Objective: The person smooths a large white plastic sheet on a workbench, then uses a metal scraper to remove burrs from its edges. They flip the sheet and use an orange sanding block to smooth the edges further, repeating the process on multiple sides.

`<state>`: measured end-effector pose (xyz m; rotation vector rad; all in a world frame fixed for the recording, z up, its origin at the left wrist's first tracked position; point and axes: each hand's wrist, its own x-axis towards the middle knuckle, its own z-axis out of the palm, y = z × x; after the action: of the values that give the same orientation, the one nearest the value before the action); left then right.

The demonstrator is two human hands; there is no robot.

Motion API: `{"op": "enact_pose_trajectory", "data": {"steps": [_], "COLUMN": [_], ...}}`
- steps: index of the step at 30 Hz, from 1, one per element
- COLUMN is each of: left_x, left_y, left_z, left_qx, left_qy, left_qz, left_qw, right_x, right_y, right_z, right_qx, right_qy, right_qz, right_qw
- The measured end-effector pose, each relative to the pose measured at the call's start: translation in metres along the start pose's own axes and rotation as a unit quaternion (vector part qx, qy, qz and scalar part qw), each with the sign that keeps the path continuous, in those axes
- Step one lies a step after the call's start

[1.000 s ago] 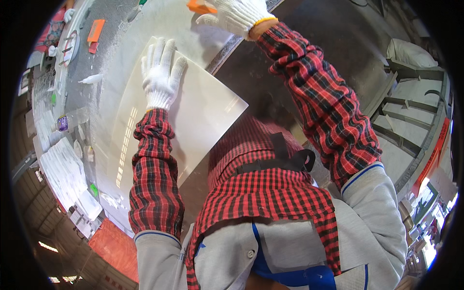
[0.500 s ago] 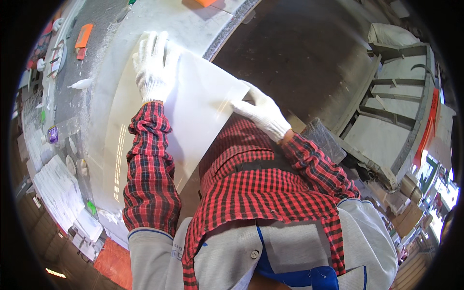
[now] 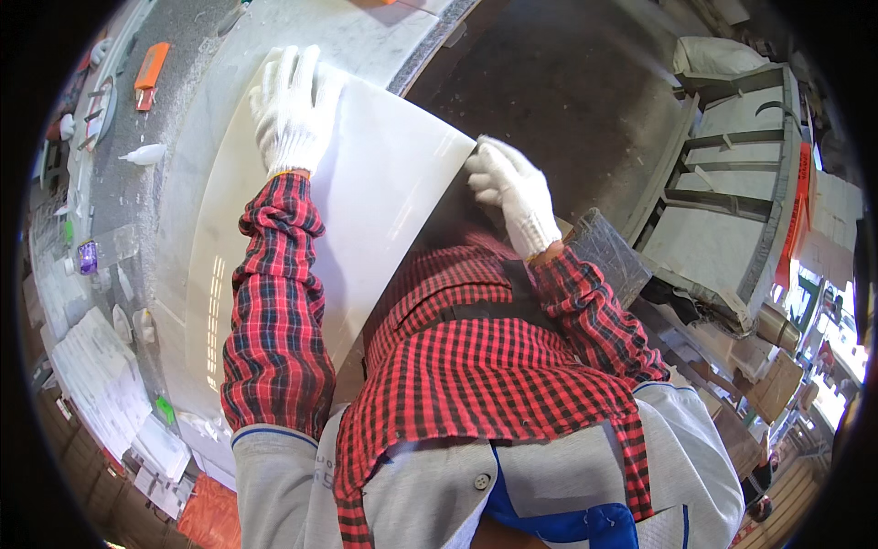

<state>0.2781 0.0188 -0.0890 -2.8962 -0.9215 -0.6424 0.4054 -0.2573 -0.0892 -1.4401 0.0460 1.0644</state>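
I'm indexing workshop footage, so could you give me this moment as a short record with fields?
Left hand: white glove, flat on the panel, fingers extended
Right hand: white glove, fingers curled at the panel's right corner; grip unclear
Panel: white, glossy, on the table, overhanging its edge
Left side: orange object
Right side: grey frame
Clothing: checked red-and-black apron

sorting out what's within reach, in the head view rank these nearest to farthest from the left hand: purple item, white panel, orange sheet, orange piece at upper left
From the left hand:
1. white panel, directly under it
2. orange piece, to its left
3. purple item, farther left and lower
4. orange sheet, lower left
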Motion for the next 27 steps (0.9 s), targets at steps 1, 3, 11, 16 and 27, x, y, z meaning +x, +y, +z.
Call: {"op": "enact_pose_trajectory", "data": {"steps": [1,3,11,16,27], "left_x": [-0.001,-0.002,-0.014,-0.053,-0.082], "left_y": [-0.001,-0.002,-0.026,-0.072,-0.135], "left_z": [0.0,0.001,-0.019,-0.074,-0.147], "left_qx": [0.004,0.01,-0.034,-0.031,-0.22], "left_qy": [0.001,0.005,-0.019,-0.122,-0.283], "left_qz": [0.0,0.001,-0.015,-0.164,-0.43], "left_qw": [1.0,1.0,0.999,0.978,0.829], "right_x": [-0.01,-0.022,-0.031,-0.027,-0.009], "right_y": [-0.003,0.0,0.029,0.031,0.062], "right_z": [0.008,0.017,0.048,0.045,0.039], "right_qx": [-0.036,-0.082,-0.185,-0.15,-0.122], "right_qy": [-0.017,-0.116,-0.254,-0.263,-0.295], "right_qz": [0.007,0.06,0.102,0.127,0.095], "right_qw": [0.999,0.988,0.944,0.945,0.943]}}
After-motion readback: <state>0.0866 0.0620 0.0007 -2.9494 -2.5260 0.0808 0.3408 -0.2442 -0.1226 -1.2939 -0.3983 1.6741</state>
